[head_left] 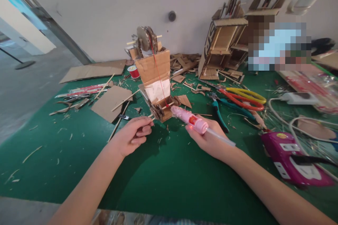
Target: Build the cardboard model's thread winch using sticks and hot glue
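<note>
A cardboard model (154, 66) stands on the green table, with round cardboard wheels (144, 38) at its top. A red string (158, 74) runs from those wheels down to a wooden stick between cardboard discs at the base. My left hand (134, 133) pinches the near end of that wooden stick (151, 115). My right hand (211, 137) is wrapped round a pink hot glue gun (190, 119), with a clear glue stick (220, 137) jutting from its back. The gun's nozzle is close to the string's lower end; whether it touches cannot be seen.
Scissors (237, 98) and teal-handled pliers (219, 115) lie to the right, beyond a purple power strip (290, 158) with cables. Cardboard scraps (112, 103) and a red thread spool (133, 71) lie left of the model. Taller cardboard structures (224, 42) stand against the wall.
</note>
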Demonstrator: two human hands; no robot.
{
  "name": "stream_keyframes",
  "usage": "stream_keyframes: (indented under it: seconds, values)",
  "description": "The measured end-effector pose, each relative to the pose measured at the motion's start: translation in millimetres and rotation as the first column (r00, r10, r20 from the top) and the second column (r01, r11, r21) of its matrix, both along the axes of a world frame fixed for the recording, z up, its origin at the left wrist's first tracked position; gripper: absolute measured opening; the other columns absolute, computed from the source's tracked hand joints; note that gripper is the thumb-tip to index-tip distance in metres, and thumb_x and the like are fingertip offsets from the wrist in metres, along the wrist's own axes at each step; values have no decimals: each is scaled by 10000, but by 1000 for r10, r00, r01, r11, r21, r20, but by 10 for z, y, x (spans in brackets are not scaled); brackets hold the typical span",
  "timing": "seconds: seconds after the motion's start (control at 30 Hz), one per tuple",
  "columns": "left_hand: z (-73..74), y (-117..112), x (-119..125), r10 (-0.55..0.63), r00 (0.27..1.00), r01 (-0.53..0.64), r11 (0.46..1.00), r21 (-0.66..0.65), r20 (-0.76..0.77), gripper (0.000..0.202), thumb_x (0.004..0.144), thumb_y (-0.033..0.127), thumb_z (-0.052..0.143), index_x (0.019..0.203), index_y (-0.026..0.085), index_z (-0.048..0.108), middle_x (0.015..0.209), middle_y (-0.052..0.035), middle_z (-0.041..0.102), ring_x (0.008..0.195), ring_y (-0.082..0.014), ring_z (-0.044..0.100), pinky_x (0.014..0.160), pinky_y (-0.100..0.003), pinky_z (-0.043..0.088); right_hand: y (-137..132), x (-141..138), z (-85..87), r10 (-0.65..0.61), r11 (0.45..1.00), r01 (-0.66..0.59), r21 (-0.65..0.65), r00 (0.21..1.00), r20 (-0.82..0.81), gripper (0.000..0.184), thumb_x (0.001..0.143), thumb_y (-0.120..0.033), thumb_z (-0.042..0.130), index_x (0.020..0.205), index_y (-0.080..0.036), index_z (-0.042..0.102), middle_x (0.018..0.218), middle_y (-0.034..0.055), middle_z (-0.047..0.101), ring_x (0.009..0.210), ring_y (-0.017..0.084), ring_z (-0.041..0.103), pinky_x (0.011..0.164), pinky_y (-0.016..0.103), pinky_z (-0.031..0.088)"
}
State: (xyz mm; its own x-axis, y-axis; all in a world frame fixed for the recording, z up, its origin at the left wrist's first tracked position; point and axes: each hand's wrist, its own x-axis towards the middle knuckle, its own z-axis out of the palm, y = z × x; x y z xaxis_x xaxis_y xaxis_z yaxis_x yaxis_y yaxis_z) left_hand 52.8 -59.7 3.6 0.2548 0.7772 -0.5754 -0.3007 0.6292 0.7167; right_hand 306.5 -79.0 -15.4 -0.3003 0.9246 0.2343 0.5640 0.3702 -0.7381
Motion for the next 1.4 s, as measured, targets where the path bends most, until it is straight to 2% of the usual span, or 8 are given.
stream_keyframes:
  seconds: [0.17,0.27,0.4,0.57,0.7,0.93,1.17,1.4]
  values:
    - [-51,-25,37,-19,979,58,979,193,-201,215,789,306,670,708,129,580,521,75,339,393,-7,222,282,-83,182,66,132,59,-207,978,211,5,965,-158,369,908,-435,453,626,-203,500,554,4,539,476,124,499,477,253,389]
    - [-87,-40,75,27,924,104,942,318,-382,276,813,356,635,671,146,528,546,68,378,384,-12,279,292,-109,220,217,239,157,-388,920,391,8,915,-108,397,909,-476,437,651,-193,541,597,28,579,527,150,530,509,273,408]
    - [-113,-49,82,69,821,200,894,400,-566,258,852,365,558,703,162,500,609,62,451,324,-12,351,304,-154,251,487,319,230,-380,913,368,174,924,39,251,852,-413,535,825,-177,617,814,74,645,776,225,593,680,327,450]
    - [-131,-33,31,114,686,323,837,441,-718,240,880,395,495,783,176,502,674,52,525,298,-32,442,342,-174,292,750,241,119,-456,890,446,94,878,149,245,851,-367,528,783,-147,613,734,97,647,668,226,588,623,319,420]
    - [-133,-21,12,135,640,351,824,444,-756,251,882,421,478,800,185,500,682,51,541,292,-45,450,339,-185,307,877,135,35,-493,868,466,170,847,198,250,844,-383,540,804,-149,618,779,118,669,695,237,601,613,304,403]
    - [-83,-29,-26,133,555,429,800,419,-821,286,887,432,464,758,183,520,697,41,588,311,-60,484,369,-201,361,1026,56,-82,-445,895,426,132,874,197,245,858,-373,532,925,-158,631,833,110,697,723,230,627,608,280,404]
    - [-140,-18,-24,109,624,384,819,425,-774,305,897,438,450,743,183,516,683,45,587,304,-53,471,355,-195,345,1193,-26,-176,-427,898,401,182,894,136,262,887,-329,495,1027,-136,604,972,155,697,883,267,647,719,312,453]
    - [-74,20,20,126,590,372,834,408,-797,266,889,409,455,761,183,511,680,37,587,301,-59,471,353,-205,356,1267,-35,-146,-462,881,430,198,872,161,313,901,-379,471,989,-105,594,985,203,665,939,306,616,808,389,451]
